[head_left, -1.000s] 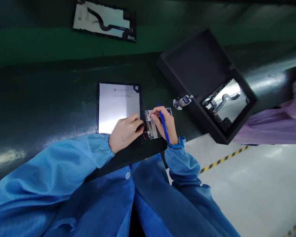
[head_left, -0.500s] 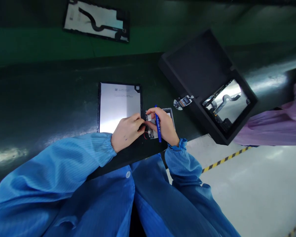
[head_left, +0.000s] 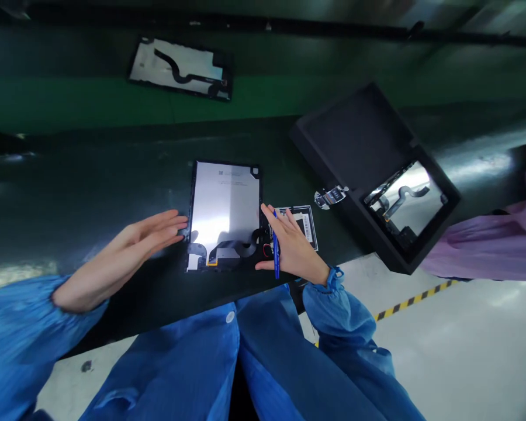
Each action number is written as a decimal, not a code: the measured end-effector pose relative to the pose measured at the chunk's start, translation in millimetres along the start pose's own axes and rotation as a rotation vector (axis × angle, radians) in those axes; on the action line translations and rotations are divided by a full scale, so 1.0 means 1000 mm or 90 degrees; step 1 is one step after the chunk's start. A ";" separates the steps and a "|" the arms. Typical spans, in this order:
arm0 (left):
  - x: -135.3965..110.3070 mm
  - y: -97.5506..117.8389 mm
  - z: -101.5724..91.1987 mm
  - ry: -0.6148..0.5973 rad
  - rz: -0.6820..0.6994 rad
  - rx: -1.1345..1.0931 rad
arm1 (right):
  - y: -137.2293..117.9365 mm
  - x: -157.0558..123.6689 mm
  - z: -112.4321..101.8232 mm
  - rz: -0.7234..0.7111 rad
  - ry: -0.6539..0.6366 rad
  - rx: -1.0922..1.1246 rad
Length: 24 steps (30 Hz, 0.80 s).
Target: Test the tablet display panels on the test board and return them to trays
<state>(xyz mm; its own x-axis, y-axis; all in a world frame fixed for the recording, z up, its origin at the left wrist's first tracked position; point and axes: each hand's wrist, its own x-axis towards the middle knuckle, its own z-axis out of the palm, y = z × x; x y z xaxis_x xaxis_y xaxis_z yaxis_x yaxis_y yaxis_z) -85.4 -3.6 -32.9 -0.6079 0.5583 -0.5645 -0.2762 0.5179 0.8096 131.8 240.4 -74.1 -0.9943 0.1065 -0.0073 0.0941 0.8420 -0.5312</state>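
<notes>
A display panel (head_left: 225, 199) with a silvery back lies on the dark bench in front of me, its black curved flex cable (head_left: 241, 248) at the lower edge. At its left edge my left hand (head_left: 146, 240) is open, fingers stretched together and holding nothing. On the other side, my right hand (head_left: 296, 248) has its fingers spread at the panel's right edge. A blue pen (head_left: 276, 257) is tucked between the fingers of that hand. Partly under the right hand is a circuit board (head_left: 308, 225) with a white label and a red wire.
A black foam box (head_left: 355, 140) stands to the right, with another panel (head_left: 412, 196) in its recess. Beside it lies a small shiny part (head_left: 331, 197). A further panel (head_left: 182, 67) rests at the back. A co-worker's purple sleeve (head_left: 482, 240) shows at far right.
My hands were together over the circuit board; they have parted. The left moved left past the panel and opened. The right spread its fingers, keeping the pen. The flex cable is now visible.
</notes>
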 end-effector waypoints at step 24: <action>0.050 0.012 0.061 -0.166 0.168 -0.208 | -0.028 0.022 -0.053 0.209 0.452 0.327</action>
<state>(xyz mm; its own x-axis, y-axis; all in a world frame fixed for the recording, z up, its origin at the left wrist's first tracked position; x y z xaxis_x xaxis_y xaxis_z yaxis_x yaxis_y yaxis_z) -73.5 70.1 -60.8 -0.4929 0.8085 -0.3215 -0.3830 0.1301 0.9145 109.9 247.3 -15.0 -0.6420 0.7387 0.2054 0.1631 0.3934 -0.9048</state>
